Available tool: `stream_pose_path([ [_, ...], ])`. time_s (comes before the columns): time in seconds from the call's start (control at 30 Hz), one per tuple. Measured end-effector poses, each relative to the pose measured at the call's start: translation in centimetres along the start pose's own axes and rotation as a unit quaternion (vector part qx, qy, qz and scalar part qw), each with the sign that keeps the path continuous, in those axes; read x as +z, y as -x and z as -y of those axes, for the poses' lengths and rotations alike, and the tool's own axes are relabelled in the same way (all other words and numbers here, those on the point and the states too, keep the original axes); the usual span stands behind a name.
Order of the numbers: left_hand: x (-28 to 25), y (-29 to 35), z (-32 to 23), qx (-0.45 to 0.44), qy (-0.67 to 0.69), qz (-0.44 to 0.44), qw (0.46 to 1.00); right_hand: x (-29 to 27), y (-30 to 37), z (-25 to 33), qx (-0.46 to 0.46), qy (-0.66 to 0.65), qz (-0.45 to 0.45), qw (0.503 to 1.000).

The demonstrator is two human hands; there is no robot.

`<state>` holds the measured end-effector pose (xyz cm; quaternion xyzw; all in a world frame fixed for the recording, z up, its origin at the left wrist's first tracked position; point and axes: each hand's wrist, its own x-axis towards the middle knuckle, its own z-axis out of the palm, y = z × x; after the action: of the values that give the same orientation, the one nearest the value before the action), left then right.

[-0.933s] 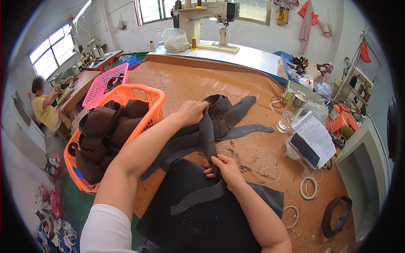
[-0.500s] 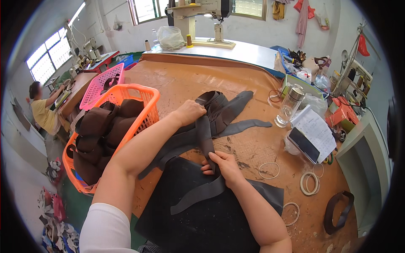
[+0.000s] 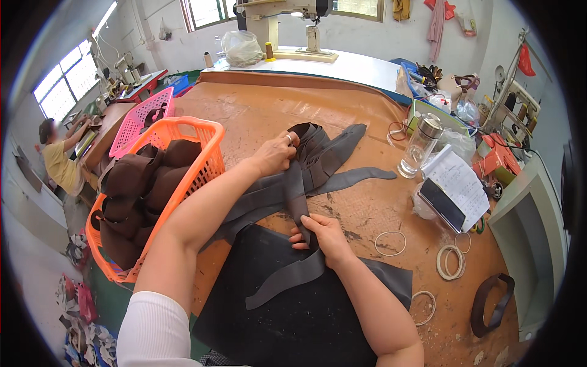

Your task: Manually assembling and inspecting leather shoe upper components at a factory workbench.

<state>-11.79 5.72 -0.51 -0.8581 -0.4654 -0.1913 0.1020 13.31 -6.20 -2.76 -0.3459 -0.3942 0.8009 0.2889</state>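
A long dark brown-grey strip (image 3: 296,194) of leather-like material runs between my two hands. My left hand (image 3: 276,153), a ring on one finger, is closed on its upper end beside a bundle of similar strips (image 3: 319,156). My right hand (image 3: 324,237) pinches the strip lower down, thumb on top. Beyond that hand the strip's loose end (image 3: 285,280) curves left over a black sheet (image 3: 263,324). More grey strips (image 3: 358,178) fan out over the brown-covered table (image 3: 244,101).
At left an orange basket (image 3: 211,131) holds rolled brown strips, with a pink basket (image 3: 131,125) behind. At right stand a glass bottle (image 3: 419,147), a phone (image 3: 441,205) on papers, tape rolls (image 3: 450,263) and a brown loop (image 3: 492,306). A sewing machine (image 3: 313,40) stands behind; a person (image 3: 61,156) sits far left.
My left hand has turned a little and its fingers reach more over the bundle. My right hand keeps its pinch, shifted slightly up the picture. The view has tilted slightly.
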Motion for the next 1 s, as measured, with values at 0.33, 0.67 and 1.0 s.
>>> stream_pose_path([
  [0.33,-2.9,-2.8,3.3,-0.122,-0.071,-0.030,0.989,-0.5,0.5,0.5,-0.026,0.063,0.084,0.994],
  [0.67,-1.4,-4.0,6.2,-0.210,-0.208,-0.052,0.954,-1.9,1.1,3.0,0.021,0.146,0.407,0.901],
  [1.0,-6.0,-3.6,1.0,-0.347,-0.146,0.071,0.924,-2.7,0.6,1.6,-0.001,0.088,0.238,0.967],
])
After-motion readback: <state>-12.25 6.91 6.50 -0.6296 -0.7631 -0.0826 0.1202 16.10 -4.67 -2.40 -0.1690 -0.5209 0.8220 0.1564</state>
